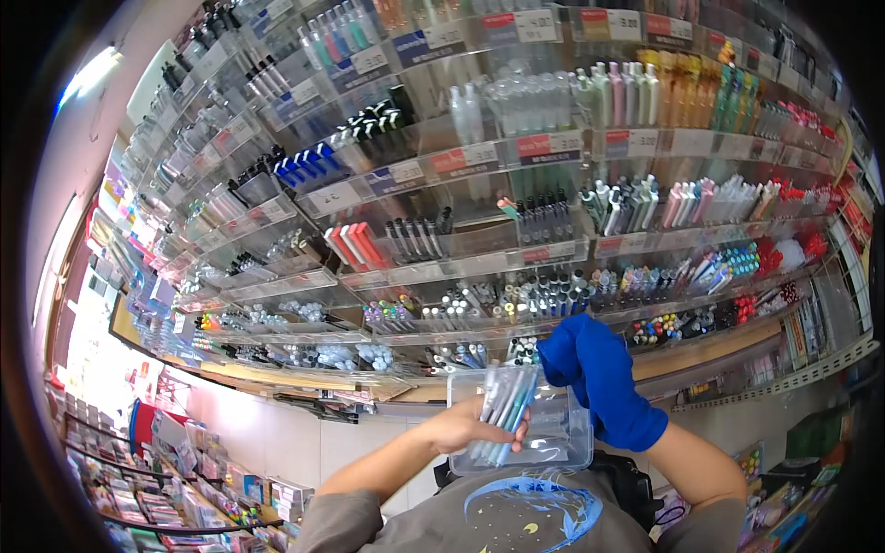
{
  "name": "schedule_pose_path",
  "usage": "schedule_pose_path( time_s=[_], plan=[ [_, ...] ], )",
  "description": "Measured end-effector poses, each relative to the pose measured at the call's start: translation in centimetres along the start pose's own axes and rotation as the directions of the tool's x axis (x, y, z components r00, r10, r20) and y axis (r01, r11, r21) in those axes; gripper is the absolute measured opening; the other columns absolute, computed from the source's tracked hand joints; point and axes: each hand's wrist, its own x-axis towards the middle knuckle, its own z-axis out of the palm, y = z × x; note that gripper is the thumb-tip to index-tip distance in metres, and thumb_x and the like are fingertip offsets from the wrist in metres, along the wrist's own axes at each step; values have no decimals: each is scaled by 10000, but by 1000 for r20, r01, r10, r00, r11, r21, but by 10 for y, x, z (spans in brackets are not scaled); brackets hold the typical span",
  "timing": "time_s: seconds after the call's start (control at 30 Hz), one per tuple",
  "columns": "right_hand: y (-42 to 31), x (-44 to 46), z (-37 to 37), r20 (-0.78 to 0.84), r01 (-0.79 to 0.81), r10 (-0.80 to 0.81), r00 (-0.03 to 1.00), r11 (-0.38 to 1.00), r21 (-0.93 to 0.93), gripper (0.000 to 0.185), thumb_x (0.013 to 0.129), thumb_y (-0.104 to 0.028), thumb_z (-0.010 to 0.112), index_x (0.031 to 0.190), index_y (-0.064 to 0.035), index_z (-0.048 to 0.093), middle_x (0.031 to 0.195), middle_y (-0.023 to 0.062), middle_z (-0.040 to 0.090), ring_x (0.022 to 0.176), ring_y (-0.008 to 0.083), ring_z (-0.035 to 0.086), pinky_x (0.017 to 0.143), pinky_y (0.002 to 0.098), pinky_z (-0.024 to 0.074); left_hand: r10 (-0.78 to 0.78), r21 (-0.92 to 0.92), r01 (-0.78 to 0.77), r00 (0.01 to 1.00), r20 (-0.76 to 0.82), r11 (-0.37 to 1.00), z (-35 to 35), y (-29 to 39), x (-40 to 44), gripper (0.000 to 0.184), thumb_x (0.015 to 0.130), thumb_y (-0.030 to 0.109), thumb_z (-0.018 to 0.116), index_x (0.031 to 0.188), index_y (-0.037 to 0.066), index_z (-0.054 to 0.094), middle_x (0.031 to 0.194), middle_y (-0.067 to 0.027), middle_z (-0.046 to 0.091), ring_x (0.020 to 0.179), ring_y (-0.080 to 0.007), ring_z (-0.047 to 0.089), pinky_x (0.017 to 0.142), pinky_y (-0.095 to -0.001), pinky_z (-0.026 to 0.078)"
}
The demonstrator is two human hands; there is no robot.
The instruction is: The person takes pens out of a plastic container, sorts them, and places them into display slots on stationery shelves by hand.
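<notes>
My left hand (466, 426) is closed round a bunch of slim pens (504, 413), clear and pale blue, lying side by side and tilted. Under the pens, close to my body, is a clear plastic bin (573, 453). Blue fabric, like a long glove or sleeve, covers my right hand (583, 361) and part of the forearm. That hand is beside the bin's right rim, near the lowest pen shelf. Its fingers are hidden in the blue fabric, so their grip cannot be made out.
Tiered clear shelves (544, 253) of pens with price labels (548, 146) fill the space ahead. A wooden ledge (710, 346) runs below them. Racks of small packaged goods (207, 479) stand at lower left, and more goods (784, 479) at lower right.
</notes>
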Motion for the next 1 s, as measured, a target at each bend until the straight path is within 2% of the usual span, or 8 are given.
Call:
schedule_pose_path(
  time_s=[0.07,0.13,0.23,0.33,0.57,0.73,0.83,1.0],
  plan=[
    [13,10,4,25,188,-230,973,725,-663,129,806,-136,488,724,-42,521,650,87,526,596,213,518,533,317,400,120,-239,-128,992,-47,962,3,-9,-6,381,707,-62,605,1059,7,476,897,-98,557,848,-220,578,781,-327,450],
    [14,11,15,105,233,-386,917,302,-924,26,710,-50,534,692,-51,516,639,112,513,589,271,533,506,342,398,198,-377,-208,978,-64,903,5,-18,-6,397,707,-55,607,1073,11,468,896,-100,554,873,-232,568,794,-335,443],
    [-7,2,28,286,394,-369,884,258,-882,43,688,-56,527,654,-53,501,615,101,484,574,259,526,502,357,391,220,-507,-237,971,-93,829,6,-29,-9,415,708,-37,611,1091,18,460,899,-106,548,903,-250,555,821,-352,437],
    [6,-5,38,337,300,-200,920,-194,-934,42,660,-72,531,658,-66,489,590,87,456,534,254,504,479,370,376,182,-584,-207,978,-102,785,14,-33,-14,416,711,-31,614,1095,18,461,907,-104,547,908,-253,556,830,-357,438],
    [55,2,24,189,19,123,974,791,-611,107,800,-39,453,710,-40,511,608,41,512,514,116,495,467,281,412,131,-560,-158,987,-89,813,14,-48,-12,369,725,-20,616,1069,3,484,907,-97,548,907,-243,569,813,-340,459],
    [22,-22,42,-16,-165,176,984,883,-440,95,804,-23,472,741,-20,544,641,42,538,557,144,527,530,296,440,56,-424,-115,987,-149,898,22,-42,-12,286,741,-21,621,1008,-6,519,905,-91,580,821,-198,596,754,-306,485],
    [32,-3,33,324,447,-365,873,333,-830,84,755,-19,513,799,-30,583,734,64,568,637,167,549,597,279,443,77,-328,-130,982,-170,936,22,-42,-13,239,752,-11,623,975,-4,537,890,-91,596,802,-183,600,741,-300,487],
    [10,3,37,180,282,-219,959,790,-544,120,732,-64,528,822,-29,599,780,83,576,734,196,553,674,280,437,115,-288,-171,973,-202,942,25,-43,-13,195,756,-7,625,937,0,553,874,-98,610,793,-180,601,728,-291,484]
  ],
)
